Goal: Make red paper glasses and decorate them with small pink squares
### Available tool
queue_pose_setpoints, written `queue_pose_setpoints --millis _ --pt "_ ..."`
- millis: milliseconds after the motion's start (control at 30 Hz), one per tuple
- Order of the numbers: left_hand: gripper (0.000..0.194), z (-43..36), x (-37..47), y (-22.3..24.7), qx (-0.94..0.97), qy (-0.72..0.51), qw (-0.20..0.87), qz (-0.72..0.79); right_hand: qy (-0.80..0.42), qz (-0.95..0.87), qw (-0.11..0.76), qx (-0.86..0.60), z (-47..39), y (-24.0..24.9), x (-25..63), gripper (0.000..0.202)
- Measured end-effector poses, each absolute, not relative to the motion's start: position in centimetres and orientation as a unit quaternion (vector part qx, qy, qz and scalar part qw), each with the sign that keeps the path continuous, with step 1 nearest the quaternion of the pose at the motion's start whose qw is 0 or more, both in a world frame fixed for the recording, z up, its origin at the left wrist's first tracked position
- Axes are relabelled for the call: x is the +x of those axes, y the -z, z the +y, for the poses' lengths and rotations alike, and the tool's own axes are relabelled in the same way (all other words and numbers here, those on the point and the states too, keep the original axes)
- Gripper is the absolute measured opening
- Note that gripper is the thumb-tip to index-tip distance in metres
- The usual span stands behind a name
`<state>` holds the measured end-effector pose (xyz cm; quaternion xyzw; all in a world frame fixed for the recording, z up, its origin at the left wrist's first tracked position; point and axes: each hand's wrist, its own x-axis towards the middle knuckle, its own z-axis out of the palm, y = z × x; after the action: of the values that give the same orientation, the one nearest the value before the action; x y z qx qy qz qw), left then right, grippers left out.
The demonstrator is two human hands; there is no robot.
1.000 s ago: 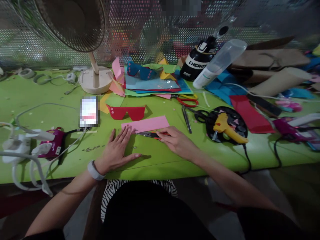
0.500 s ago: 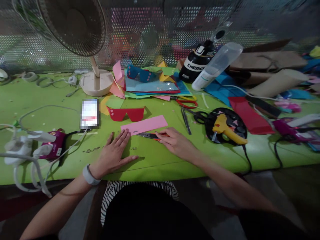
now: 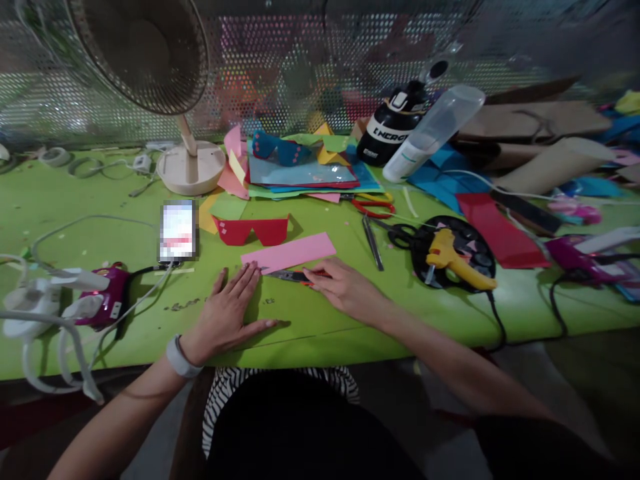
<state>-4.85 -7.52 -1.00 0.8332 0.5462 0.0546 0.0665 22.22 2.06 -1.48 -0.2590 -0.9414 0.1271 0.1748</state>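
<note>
A pink paper strip (image 3: 295, 252) lies at a slant on the green table. My left hand (image 3: 230, 300) rests flat with fingers spread, its fingertips on the strip's left end. Between the fingers of my right hand (image 3: 343, 285) is a utility knife (image 3: 287, 275), dark with orange on it. Its blade points left, along the strip's lower edge, and the tip is close to my left fingertips. Just beyond the strip stand red paper glasses (image 3: 253, 231). Right of the strip lies a slim metal tool (image 3: 373, 243), perhaps tweezers.
Black scissors (image 3: 400, 235) lie beside a yellow glue gun (image 3: 457, 261) on a black round tray (image 3: 483, 243). Further back are stacked coloured sheets (image 3: 305, 175), a black bottle (image 3: 387, 130) and a fan (image 3: 193, 163). Left are a phone (image 3: 177, 230) and power strips with cables (image 3: 103, 297).
The knife and my right hand have shifted slightly left, bringing the blade nearer my left fingertips. My left hand stays pressed on the strip. The camera view has moved a little.
</note>
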Motion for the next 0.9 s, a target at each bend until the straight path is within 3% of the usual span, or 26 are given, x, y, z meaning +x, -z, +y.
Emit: queue_pose_setpoints --millis 333,900 --pt "0.091 -7.5 -5.4 0.1 0.824 -0.044 0.103 0.555 -0.143 -0.935 0.180 -0.271 1.8 1.6 22.3 0.034" --pt "0.092 -7.5 -5.9 0.3 0.817 -0.030 0.064 0.572 -0.140 -0.942 0.165 -0.258 1.6 1.3 21.4 0.032"
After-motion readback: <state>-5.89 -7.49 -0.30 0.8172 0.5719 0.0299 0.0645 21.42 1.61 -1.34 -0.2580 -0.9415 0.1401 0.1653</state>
